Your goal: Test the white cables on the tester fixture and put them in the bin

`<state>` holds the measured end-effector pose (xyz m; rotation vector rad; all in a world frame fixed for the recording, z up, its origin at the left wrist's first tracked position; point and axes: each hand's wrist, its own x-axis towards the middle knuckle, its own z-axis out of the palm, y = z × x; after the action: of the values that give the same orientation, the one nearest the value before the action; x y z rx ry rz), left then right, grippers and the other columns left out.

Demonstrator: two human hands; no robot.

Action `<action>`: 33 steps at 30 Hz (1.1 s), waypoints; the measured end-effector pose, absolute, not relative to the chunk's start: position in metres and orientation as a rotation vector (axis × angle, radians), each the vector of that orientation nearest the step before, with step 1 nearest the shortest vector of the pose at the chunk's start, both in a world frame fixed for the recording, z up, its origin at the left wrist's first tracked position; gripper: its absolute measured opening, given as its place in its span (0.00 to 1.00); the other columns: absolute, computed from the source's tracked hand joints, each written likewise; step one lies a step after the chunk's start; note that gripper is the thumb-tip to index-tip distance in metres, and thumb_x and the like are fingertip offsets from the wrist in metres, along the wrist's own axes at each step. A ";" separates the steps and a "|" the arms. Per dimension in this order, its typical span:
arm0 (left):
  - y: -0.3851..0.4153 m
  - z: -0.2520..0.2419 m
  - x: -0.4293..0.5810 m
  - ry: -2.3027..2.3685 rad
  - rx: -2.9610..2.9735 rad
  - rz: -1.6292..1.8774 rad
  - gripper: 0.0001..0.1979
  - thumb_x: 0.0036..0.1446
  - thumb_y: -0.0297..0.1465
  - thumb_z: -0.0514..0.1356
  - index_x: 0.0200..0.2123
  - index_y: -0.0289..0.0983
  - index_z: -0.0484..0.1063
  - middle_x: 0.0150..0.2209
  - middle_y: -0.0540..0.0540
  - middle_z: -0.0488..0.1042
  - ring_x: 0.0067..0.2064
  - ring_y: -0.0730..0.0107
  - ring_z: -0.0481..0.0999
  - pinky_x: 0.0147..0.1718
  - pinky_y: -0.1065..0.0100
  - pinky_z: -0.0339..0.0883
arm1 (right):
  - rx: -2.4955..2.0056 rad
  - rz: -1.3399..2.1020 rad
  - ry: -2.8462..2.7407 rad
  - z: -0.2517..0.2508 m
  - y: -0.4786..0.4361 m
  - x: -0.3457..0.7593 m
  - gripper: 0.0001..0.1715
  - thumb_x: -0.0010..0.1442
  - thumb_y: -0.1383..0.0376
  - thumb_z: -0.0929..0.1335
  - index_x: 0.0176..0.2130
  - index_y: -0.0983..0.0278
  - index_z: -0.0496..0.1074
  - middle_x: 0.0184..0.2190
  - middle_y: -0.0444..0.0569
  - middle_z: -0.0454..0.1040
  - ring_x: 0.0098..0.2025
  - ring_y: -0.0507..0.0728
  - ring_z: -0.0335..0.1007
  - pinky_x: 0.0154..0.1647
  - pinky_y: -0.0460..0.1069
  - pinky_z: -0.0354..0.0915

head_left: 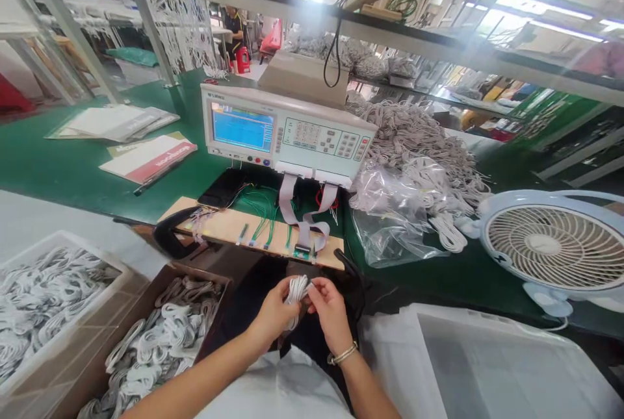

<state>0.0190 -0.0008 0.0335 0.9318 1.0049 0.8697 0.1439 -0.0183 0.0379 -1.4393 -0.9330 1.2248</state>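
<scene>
A coiled bundle of white cable (296, 290) is wrapped in the fingers of my left hand (277, 312), just above my lap. My right hand (330, 308) pinches an end of that cable close to the bundle's right side; the tip itself is too small to make out. Both hands are in front of a wooden board (219, 227) with small connectors and green wires on it. Behind the board stands a tester with a lit blue screen (242, 131), joined to it by a grey ribbon cable (288, 201).
Left of my lap is a carton (221, 274) of cable bundles, with a white crate (104, 253) of more beyond it. A cable heap (414, 133), a plastic bag (390, 230) and a fan (543, 243) occupy the right. A white bin (424, 367) stands at lower right.
</scene>
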 end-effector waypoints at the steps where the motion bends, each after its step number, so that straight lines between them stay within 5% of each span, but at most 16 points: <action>1: -0.003 0.037 0.018 1.014 0.949 0.875 0.23 0.39 0.21 0.57 0.43 0.34 0.62 0.38 0.44 0.70 0.38 0.67 0.69 0.37 0.70 0.60 | -1.442 1.226 -0.908 0.036 -0.019 0.146 0.13 0.48 0.58 0.66 0.31 0.66 0.65 0.21 0.43 0.68 0.21 0.50 0.63 0.17 0.43 0.60; 6: -0.009 0.056 0.014 0.791 0.962 0.767 0.10 0.46 0.35 0.57 0.29 0.33 0.68 0.28 0.47 0.70 0.32 0.70 0.68 0.34 0.70 0.60 | -1.385 1.243 -0.772 0.041 -0.023 0.150 0.13 0.46 0.59 0.68 0.26 0.66 0.65 0.15 0.39 0.63 0.15 0.46 0.55 0.13 0.41 0.52; 8: -0.008 0.057 0.015 0.775 0.879 0.709 0.13 0.47 0.39 0.56 0.24 0.33 0.66 0.23 0.48 0.69 0.27 0.73 0.67 0.29 0.72 0.60 | -1.379 1.261 -0.762 0.046 -0.025 0.149 0.13 0.45 0.59 0.69 0.26 0.66 0.65 0.15 0.38 0.62 0.15 0.45 0.54 0.13 0.40 0.51; 14: 0.003 0.053 0.022 0.920 0.846 0.816 0.13 0.41 0.36 0.61 0.30 0.34 0.66 0.22 0.51 0.67 0.22 0.77 0.64 0.21 0.75 0.56 | -1.330 1.369 -0.967 0.056 -0.025 0.149 0.12 0.46 0.62 0.68 0.31 0.67 0.68 0.24 0.44 0.69 0.22 0.48 0.62 0.22 0.43 0.59; 19: 0.009 0.055 0.025 0.933 0.691 0.841 0.09 0.42 0.34 0.59 0.26 0.35 0.63 0.23 0.53 0.66 0.25 0.76 0.65 0.25 0.73 0.61 | -1.441 1.099 -1.161 0.060 -0.015 0.157 0.10 0.50 0.60 0.65 0.28 0.66 0.67 0.23 0.44 0.69 0.25 0.51 0.63 0.26 0.44 0.60; 33: 0.047 0.055 -0.002 0.837 0.715 0.553 0.11 0.41 0.34 0.61 0.22 0.34 0.63 0.20 0.51 0.66 0.20 0.81 0.62 0.18 0.77 0.55 | -1.360 1.454 -0.674 0.061 0.007 0.150 0.12 0.43 0.60 0.70 0.26 0.67 0.69 0.18 0.42 0.68 0.17 0.46 0.58 0.16 0.41 0.52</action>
<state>-0.0019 0.0475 0.0551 0.7152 0.8372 0.5531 0.1498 0.0066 0.0606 -1.3596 -0.6742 1.4538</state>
